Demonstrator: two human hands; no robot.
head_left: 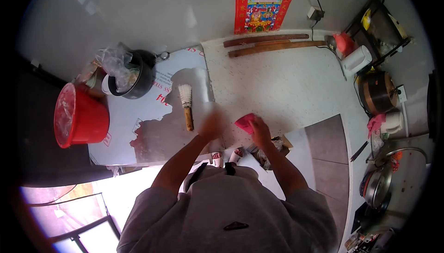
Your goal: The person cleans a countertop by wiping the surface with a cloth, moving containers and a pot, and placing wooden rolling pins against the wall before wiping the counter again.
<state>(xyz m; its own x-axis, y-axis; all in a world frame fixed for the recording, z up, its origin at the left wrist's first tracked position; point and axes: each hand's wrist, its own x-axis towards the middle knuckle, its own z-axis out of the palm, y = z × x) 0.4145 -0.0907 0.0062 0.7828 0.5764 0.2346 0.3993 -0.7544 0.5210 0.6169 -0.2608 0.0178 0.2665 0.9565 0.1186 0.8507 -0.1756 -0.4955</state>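
Observation:
A pink cloth (244,123) is bunched in my right hand (261,132), whose fingers are closed on it. It touches or hovers just over the front edge of the pale speckled counter (273,84); I cannot tell which. My left hand (213,123) is smeared by motion, so its fingers do not show clearly. It is over the seam between the counter and a metal sheet (155,135). Left of that hand, a brush (186,96) with white bristles and a wooden handle lies on the sheet's bare metal part.
Two long wooden sticks (273,47) lie along the wall. A red bucket (85,116) and a dark pot (141,84) holding plastic bags are on the left. A white kettle (357,61) and a brown round pot (378,92) stand right. An open box (277,150) is below the counter edge.

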